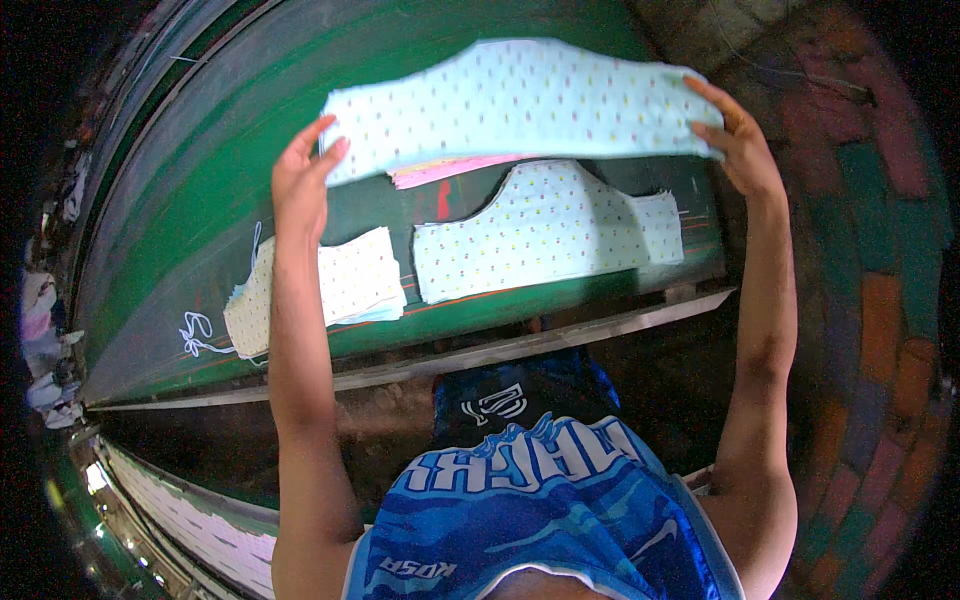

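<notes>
A pale blue cut fabric piece [520, 105] with a small dotted print stretches between my hands, held above the table. Its far edge rises in a rounded hump. My left hand [303, 172] pinches the left end between thumb and fingers. At the other end, my right hand [738, 140] grips the right corner, with its fingers along the edge. Beneath it lies a matching stack of blue fabric pieces [540, 240], partly in shadow. Cream dotted fabric pieces [360, 275] lie under my left forearm, which hides their middle. Pink fabric [455, 170] shows partly behind the held piece.
A green worktable [150, 300] carries the fabric, with a pale straight rail [520, 345] along its near edge. White string [200, 335] lies looped by the cream pieces. On the right is a floor of coloured bricks or tiles [880, 330]. Fabric scraps [45, 300] are heaped at the far left.
</notes>
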### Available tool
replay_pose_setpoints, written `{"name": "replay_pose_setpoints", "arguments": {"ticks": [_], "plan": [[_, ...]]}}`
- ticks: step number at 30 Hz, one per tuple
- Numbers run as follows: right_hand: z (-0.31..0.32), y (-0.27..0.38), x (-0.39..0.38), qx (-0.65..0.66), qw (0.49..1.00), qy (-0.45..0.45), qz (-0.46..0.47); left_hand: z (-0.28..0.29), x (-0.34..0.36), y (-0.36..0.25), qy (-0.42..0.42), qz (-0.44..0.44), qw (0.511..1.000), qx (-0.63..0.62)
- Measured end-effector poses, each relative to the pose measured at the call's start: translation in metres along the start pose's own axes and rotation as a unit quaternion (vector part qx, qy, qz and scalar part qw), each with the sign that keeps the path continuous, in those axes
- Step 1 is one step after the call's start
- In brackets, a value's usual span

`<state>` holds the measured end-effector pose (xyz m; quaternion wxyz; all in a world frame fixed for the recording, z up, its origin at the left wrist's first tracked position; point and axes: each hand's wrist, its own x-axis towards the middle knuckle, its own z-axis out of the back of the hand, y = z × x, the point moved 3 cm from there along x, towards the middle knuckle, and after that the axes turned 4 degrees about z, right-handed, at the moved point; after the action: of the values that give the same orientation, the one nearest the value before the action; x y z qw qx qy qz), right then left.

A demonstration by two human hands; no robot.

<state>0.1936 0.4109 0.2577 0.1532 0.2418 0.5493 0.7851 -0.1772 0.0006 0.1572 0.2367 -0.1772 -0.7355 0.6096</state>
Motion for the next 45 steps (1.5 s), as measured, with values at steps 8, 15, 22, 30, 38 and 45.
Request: {"name": "replay_pose_setpoints", "arguments": {"ticks": [8,15,22,30,38,45], "plan": [[-0.034,-0.079,0.094,-0.135,0.988,0.062,0.037,0.028,0.087,0.074,0.008,0.034,0.960,0.280],[-0.051,-0.134,0.107,-0.097,0.991,0.095,0.003,0.041,0.068,0.082,0.035,0.136,0.964,0.227],[-0.048,-0.163,0.119,-0.158,0.979,0.125,-0.007,0.031,0.070,0.091,0.037,0.112,0.969,0.218],[-0.052,-0.172,0.133,-0.333,0.931,0.150,-0.015,0.028,0.084,0.077,0.020,0.069,0.856,0.513],[-0.119,-0.148,0.134,-0.415,0.877,0.007,0.243,-0.019,0.090,0.105,0.021,-0.146,0.747,0.648],[-0.131,-0.206,0.095,-0.578,0.781,-0.037,0.234,-0.026,0.065,0.133,0.042,-0.060,0.728,0.681]]}}
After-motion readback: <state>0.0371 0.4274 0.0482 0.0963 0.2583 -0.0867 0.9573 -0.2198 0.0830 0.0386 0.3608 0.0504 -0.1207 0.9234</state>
